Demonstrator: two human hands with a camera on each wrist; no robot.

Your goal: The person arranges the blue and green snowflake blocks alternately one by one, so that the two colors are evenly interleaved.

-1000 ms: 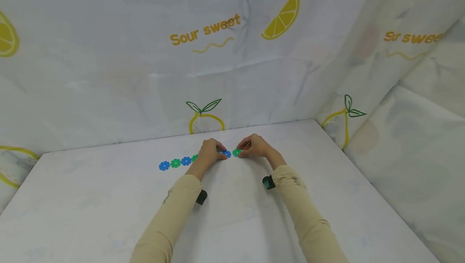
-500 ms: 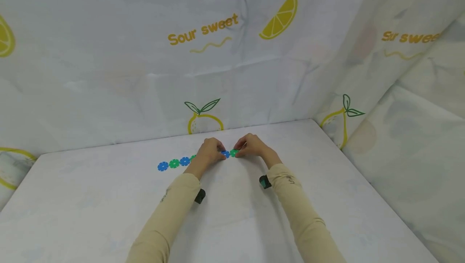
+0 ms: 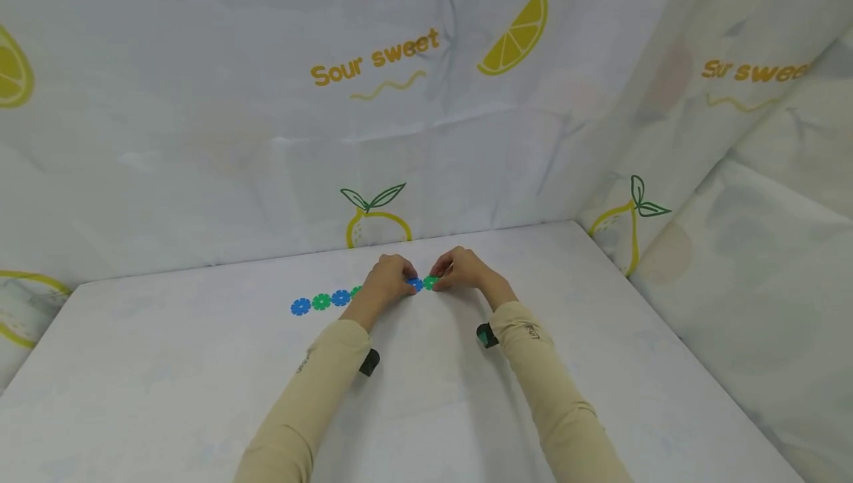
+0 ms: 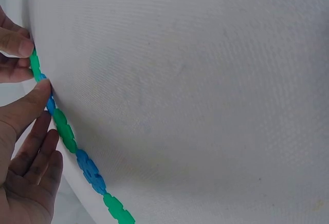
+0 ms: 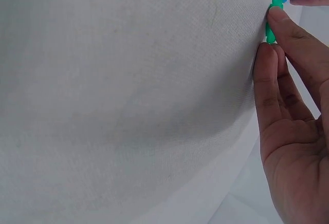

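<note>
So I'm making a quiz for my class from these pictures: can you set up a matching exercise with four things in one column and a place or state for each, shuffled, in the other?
Things:
1. left hand
2. right hand
3. leftmost blue disc
4. lemon slice print

Places or states:
A. high on the back curtain
B. free end of the chain, apart from both hands
C. pinches the green end disc
D. holds the chain at a blue disc

Pairs: 1-D, 2-C, 3-B, 4-A
</note>
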